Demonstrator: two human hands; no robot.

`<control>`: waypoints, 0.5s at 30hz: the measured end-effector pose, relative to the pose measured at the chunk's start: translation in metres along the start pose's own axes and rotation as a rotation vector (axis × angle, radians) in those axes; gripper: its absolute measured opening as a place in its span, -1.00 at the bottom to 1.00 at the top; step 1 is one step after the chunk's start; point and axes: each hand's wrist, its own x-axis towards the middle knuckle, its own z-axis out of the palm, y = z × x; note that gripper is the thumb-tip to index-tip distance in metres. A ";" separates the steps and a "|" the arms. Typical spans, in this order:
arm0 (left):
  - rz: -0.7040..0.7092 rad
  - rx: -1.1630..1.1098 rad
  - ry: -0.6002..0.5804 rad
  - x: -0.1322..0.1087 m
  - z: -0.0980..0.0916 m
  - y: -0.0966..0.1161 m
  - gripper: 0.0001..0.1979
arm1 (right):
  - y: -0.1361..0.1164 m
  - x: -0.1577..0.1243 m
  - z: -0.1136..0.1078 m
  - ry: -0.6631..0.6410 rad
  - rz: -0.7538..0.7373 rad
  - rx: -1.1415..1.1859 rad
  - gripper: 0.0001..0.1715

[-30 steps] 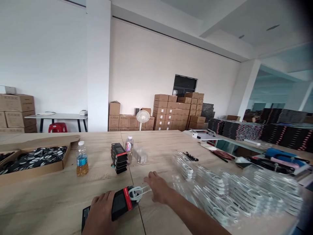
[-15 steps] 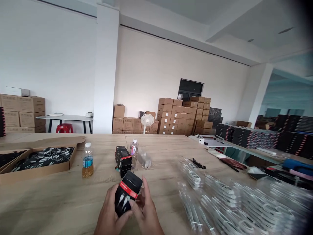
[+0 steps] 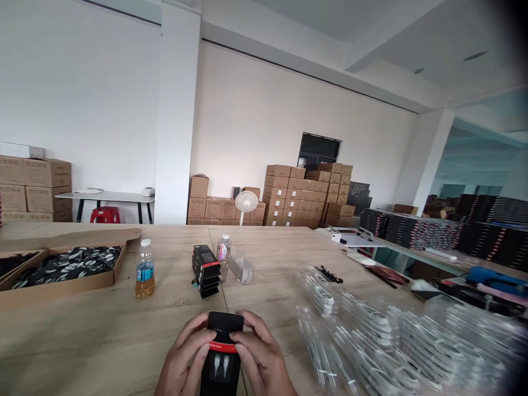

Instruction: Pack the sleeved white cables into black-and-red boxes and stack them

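In the head view, the left hand [image 3: 185, 355] and right hand [image 3: 264, 355] are closed round opposite sides of the box [image 3: 220, 367], low in the middle; bagged cables [image 3: 373, 344] lie rightward on the table [image 3: 82, 346].

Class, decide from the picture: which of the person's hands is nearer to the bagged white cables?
Right. The right hand is left of the bagged white cables, not touching them; the left hand is farther left, across the black box.
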 end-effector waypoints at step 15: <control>-0.312 -0.342 0.123 -0.013 0.013 -0.009 -0.68 | -0.006 0.001 -0.004 0.058 0.085 0.044 -0.77</control>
